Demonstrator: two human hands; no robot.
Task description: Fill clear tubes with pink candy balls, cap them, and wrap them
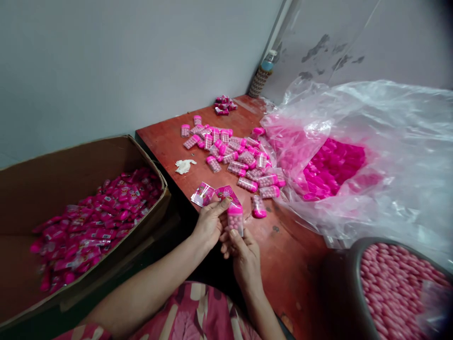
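Observation:
My right hand [246, 255] is closed round the lower end of a small clear candy box [235, 222], filled with pale pink balls and topped by a bright pink cap. The box stands nearly upright above the table's front edge. At the cap, my left hand [209, 222] pinches a pink printed label [226, 192] under its thumb. Its other fingers are partly hidden behind the box. Beside it lies a printed label stack [203, 194] at the table edge. Another filled candy box [258, 207] stands just beyond my right hand.
Several filled candy boxes [230, 156] are heaped on the red table [163, 137]. To the left, a cardboard carton [148, 158] holds wrapped pink packs. A clear plastic bag [396, 123] contains pink pieces. At lower right stands a tub [348, 264] of pink candies. A bottle [264, 73] stands behind.

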